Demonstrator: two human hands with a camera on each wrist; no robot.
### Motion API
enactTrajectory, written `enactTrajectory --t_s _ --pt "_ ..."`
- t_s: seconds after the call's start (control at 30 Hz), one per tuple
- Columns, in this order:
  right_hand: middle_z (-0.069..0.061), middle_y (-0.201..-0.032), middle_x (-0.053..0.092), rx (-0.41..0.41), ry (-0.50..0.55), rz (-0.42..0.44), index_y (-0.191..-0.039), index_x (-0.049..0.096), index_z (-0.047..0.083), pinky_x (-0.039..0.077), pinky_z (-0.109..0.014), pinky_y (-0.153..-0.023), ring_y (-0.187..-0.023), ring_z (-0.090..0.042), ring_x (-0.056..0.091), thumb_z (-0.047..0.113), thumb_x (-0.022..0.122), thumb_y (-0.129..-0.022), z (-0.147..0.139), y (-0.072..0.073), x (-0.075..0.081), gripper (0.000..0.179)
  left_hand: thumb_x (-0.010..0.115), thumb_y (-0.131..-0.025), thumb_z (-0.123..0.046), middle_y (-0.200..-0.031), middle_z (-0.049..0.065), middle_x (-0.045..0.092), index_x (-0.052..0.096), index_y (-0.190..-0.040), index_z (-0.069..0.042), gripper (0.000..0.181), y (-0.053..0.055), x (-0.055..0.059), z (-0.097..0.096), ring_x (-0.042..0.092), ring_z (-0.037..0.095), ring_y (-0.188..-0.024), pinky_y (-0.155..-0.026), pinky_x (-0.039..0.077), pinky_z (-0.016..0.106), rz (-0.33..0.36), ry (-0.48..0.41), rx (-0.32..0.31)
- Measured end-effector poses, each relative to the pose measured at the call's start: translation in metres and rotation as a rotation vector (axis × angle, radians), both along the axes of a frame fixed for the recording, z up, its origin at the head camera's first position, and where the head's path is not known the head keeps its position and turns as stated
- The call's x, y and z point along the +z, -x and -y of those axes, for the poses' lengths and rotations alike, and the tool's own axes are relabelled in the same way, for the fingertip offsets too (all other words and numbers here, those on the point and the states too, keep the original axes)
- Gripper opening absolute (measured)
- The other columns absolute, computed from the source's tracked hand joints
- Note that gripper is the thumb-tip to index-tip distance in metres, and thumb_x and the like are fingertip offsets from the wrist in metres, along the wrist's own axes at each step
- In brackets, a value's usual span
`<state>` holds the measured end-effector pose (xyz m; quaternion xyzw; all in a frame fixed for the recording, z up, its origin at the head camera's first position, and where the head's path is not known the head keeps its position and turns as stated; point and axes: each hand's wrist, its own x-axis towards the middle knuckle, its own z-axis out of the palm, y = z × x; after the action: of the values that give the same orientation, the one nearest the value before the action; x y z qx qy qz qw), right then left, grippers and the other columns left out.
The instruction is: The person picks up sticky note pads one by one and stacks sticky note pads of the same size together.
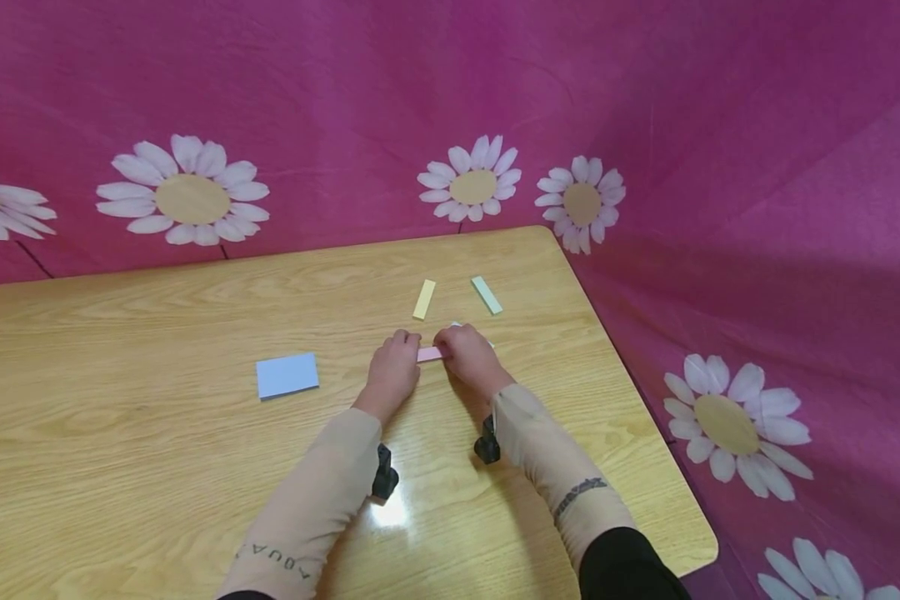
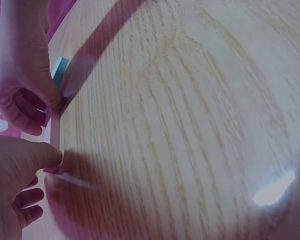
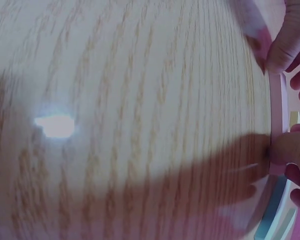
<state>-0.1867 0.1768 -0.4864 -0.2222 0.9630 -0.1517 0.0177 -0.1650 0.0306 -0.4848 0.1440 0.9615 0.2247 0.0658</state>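
Pink strip: on the table [image 1: 157,467], running between the two hands; the head view shows only its middle [image 1: 430,354], while the right wrist view shows more of its length and its near side.
Left hand [image 1: 392,371]: gripping the strip's left end; the left wrist view brings out the thumb against the near side and the other fingers bent, which the head view hides.
Right hand [image 1: 471,357]: gripping the other end, thumb on the near side, fingers curled behind.
Teal strip [image 3: 274,207]: just beside the right hand; from the head only pale tips peek out, but both wrist views show a clear length of it.
Yellow strip [image 1: 423,299]: beyond the hands, whole from the head, just an end in the right wrist view.
Green strip [image 1: 487,295]: right of the yellow one, apart from it; partly seen in the right wrist view.
Flat blue block [image 1: 287,376]: left of the left hand, well apart, shown by the head view alone.
Daisy cloth [image 1: 345,108]: behind the table and along its right side.
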Motion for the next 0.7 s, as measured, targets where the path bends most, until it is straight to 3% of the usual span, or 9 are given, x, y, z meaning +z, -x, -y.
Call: enactTrajectory --t_s 0.3,0.53,0.7 --pt "-0.005 -0.081 0.054 -0.060 -0.030 0.105 -0.099 0.062 0.002 0.043 -0.030 -0.070 -0.076 -0.019 0.049 -0.003 0.065 -0.072 -0.0032 0.0033 -0.0013 0.027 0.059 -0.080 -0.001 -0.115 0.019 0.048 0.045 -0.124 0.003 0.046 0.0015 -0.0018 -0.0016 0.048 0.031 -0.102 -0.084 0.042 0.041 0.074 -0.020 0.031" --pt "-0.005 -0.081 0.053 -0.064 -0.008 0.112 -0.098 0.062 0.001 0.043 -0.029 -0.068 -0.072 -0.018 0.049 -0.004 0.065 -0.072 -0.0037 0.0035 -0.0020 0.026 0.055 -0.083 -0.001 -0.104 0.016 0.054 0.054 -0.114 0.004 0.031 0.0017 -0.0028 -0.0021 0.051 0.029 -0.094 -0.079 0.043 0.039 0.025 0.000 0.019" --pt "-0.005 -0.082 0.053 -0.073 -0.008 0.119 -0.098 0.062 0.001 0.043 -0.029 -0.069 -0.073 -0.017 0.049 -0.003 0.066 -0.072 -0.0045 0.0032 -0.0030 0.027 0.051 -0.085 0.001 -0.103 0.016 0.054 0.054 -0.114 0.004 0.029 0.0019 -0.0037 -0.0044 0.050 0.028 -0.093 -0.082 0.043 0.037 0.031 0.014 -0.004"
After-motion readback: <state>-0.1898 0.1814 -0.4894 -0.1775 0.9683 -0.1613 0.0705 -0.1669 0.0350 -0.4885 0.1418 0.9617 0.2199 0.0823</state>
